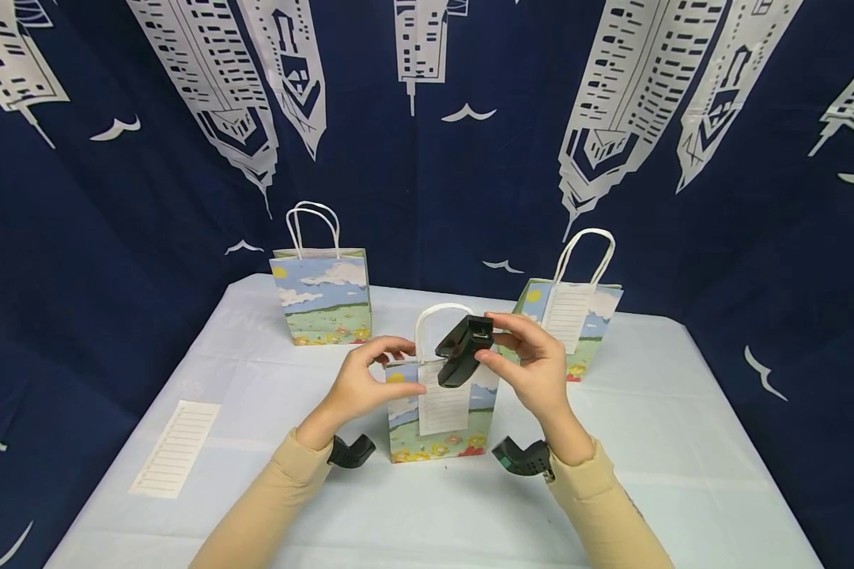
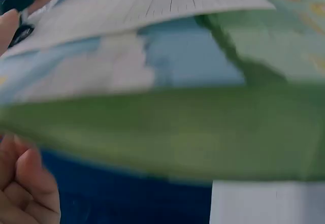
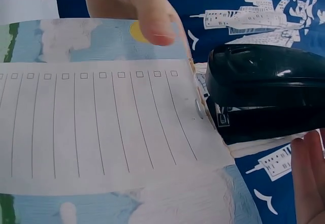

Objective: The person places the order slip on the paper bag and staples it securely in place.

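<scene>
A small paper bag [image 1: 406,427] with a meadow-and-sky print stands in the middle of the table. A lined white paper slip [image 1: 444,411] lies flat against its front, up to the top rim. In the right wrist view a small shiny staple [image 3: 199,108] shows near the slip's top end. My left hand [image 1: 370,379] holds the bag's upper left side, thumb in front and fingers curled behind. My right hand [image 1: 537,359] grips a black stapler [image 1: 462,352] by its rear end, thumb below and fingers above. The stapler's nose is right at the bag's rim.
Behind to the left stands a matching bag [image 1: 327,296] without a slip on its front. Another bag [image 1: 594,316], with a lined slip [image 1: 568,314] on it, stands behind to the right. A loose lined slip [image 1: 175,449] lies on the white table [image 1: 277,395] at left.
</scene>
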Demonstrator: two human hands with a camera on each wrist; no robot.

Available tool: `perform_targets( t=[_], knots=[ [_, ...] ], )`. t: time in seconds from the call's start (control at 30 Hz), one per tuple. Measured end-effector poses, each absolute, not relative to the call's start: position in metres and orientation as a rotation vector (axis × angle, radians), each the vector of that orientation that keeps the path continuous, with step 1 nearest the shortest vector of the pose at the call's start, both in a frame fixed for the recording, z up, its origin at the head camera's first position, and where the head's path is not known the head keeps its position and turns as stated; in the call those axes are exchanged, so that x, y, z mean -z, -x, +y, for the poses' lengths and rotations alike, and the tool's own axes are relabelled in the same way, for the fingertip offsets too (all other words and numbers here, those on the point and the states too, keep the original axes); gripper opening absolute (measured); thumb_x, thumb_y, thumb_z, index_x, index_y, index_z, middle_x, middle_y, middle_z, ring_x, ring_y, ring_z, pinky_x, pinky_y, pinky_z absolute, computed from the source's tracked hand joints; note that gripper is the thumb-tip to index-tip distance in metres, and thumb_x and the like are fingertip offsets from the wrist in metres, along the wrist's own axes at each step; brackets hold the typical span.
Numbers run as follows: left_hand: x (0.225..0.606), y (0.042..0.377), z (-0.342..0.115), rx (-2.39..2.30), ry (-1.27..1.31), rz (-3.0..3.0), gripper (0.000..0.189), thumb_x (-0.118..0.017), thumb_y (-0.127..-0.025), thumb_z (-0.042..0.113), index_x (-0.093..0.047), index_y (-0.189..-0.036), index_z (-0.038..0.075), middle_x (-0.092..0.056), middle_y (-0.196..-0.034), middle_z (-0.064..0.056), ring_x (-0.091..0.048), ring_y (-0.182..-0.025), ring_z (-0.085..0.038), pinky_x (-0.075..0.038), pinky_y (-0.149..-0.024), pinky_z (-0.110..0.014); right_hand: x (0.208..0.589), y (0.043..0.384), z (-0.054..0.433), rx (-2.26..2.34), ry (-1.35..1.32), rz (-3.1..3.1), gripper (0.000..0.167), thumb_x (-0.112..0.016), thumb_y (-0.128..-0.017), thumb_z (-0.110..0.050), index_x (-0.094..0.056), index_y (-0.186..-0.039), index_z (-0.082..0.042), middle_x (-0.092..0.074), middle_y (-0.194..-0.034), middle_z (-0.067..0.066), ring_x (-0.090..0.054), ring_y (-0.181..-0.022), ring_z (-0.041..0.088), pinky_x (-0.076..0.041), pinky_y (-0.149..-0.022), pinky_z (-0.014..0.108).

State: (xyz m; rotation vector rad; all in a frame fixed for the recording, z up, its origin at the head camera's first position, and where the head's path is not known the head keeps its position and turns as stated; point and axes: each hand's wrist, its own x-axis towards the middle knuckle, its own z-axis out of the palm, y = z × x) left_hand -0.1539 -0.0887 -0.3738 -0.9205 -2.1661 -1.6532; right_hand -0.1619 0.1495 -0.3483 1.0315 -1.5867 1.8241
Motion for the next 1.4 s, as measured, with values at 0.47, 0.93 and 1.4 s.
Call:
perform_targets(
  t=[0.47, 0.93, 1.4],
  knots=[
    [0.382, 0.155, -0.099, 1.836, 0.769, -2.101, 0.014, -0.073, -0.074, -0.012, -0.065, -0.085, -0.014, -0.062, -0.071, -0.021, -0.058, -0.049, -0.020, -0.050, -0.050, -0.027, 0.347, 0.160, 0.154, -1.966, -0.992, -1.535, 0.038, -0.077, -0.078, -0.013, -0.066, -0.113, -0.002, -0.066, -0.105, 0.004, -0.065, -0.090, 0.016, -0.052, -0.080, 0.026],
    [0.375, 0.169, -0.095, 1.753, 0.573, -2.150, 0.012, -0.070, -0.083, -0.001, -0.069, -0.091, -0.009, -0.065, -0.071, -0.022, -0.062, -0.061, -0.029, -0.052, -0.058, -0.027, 0.351, 0.154, 0.170, -1.978, -0.940, -1.564, 0.037, -0.074, -0.080, -0.005, -0.064, -0.114, 0.004, -0.066, -0.105, 0.006, -0.063, -0.093, 0.016, -0.053, -0.076, 0.024],
    [0.364, 0.196, -0.084, 1.798, 0.481, -2.206, 0.016, -0.066, -0.087, 0.005, -0.069, -0.097, -0.008, -0.066, -0.080, -0.023, -0.063, -0.067, -0.030, -0.054, -0.065, -0.030, 0.369, 0.141, 0.197, -1.970, -0.805, -1.757, 0.036, -0.061, -0.081, 0.017, -0.065, -0.113, 0.001, -0.065, -0.110, 0.003, -0.061, -0.096, 0.011, -0.052, -0.077, 0.021]
  ],
)
